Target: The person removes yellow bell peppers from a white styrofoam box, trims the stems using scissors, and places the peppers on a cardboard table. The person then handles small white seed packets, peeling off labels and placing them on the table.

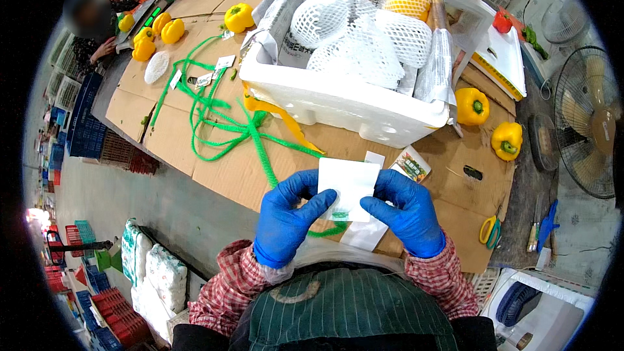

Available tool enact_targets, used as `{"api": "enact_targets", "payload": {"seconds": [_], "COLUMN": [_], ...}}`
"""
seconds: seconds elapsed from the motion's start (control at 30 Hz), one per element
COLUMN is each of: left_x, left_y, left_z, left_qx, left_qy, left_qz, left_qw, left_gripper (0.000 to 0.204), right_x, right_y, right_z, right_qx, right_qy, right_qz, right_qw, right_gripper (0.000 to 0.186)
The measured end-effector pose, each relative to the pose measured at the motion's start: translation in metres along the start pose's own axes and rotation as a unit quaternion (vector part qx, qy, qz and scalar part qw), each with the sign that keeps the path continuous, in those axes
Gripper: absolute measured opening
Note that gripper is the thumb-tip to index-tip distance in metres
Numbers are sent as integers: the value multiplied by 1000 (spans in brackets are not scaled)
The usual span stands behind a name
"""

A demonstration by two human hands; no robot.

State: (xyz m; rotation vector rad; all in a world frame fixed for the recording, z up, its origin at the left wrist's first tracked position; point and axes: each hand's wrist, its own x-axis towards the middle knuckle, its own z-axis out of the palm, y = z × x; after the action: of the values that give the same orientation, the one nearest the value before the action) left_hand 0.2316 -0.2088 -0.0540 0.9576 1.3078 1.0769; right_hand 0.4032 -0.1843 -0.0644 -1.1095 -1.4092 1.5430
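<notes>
Both my hands wear blue gloves. My left hand (pixel 284 218) and my right hand (pixel 409 214) pinch a small white paper label (pixel 350 182) by its lower left and right edges, thumbs on its face. A bit of green print shows near its lower edge. Below it, on the cardboard, lies a white paper strip (pixel 365 234). A printed card (pixel 413 164) rests just beyond my right hand. Beyond the label stands a white foam box (pixel 351 105), holding several pieces in white foam nets (pixel 357 49); a yellow one (pixel 407 0) shows through its net.
A tangled green cord (pixel 250 130) with white tags lies left of the box. Yellow peppers (pixel 472 106) sit on the cardboard at both sides. Scissors (pixel 490 231) lie at the right edge, near a fan (pixel 588 120). Another person (pixel 91 19) works at the far left beside a scale.
</notes>
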Motion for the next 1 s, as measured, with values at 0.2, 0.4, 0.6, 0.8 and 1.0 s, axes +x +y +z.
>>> {"api": "enact_targets", "payload": {"seconds": [0.2, 0.4, 0.6, 0.8, 1.0], "left_x": [-2, -4, -1, 2, 1], "left_y": [9, 10, 4, -1, -3], "left_z": [2, -3, -5, -1, -9], "left_qx": [-87, -55, -9, 107, 149], "left_qy": [-43, -58, -69, -19, 35], "left_qz": [4, 62, -7, 7, 67], "left_qw": [995, 995, 998, 994, 986], "left_gripper": [23, 30, 23, 6, 7], "right_x": [1, 2, 1, 3, 6], "right_y": [-13, -10, -4, 0, -7], "right_z": [-1, -7, -5, -5, -5], "right_qx": [72, 19, -51, -74, 10], "right_qy": [-35, -35, -29, -43, 13], "right_qz": [34, -20, -77, -109, -5], "right_qw": [996, 999, 995, 990, 1000], "right_gripper": [19, 18, 19, 23, 17]}}
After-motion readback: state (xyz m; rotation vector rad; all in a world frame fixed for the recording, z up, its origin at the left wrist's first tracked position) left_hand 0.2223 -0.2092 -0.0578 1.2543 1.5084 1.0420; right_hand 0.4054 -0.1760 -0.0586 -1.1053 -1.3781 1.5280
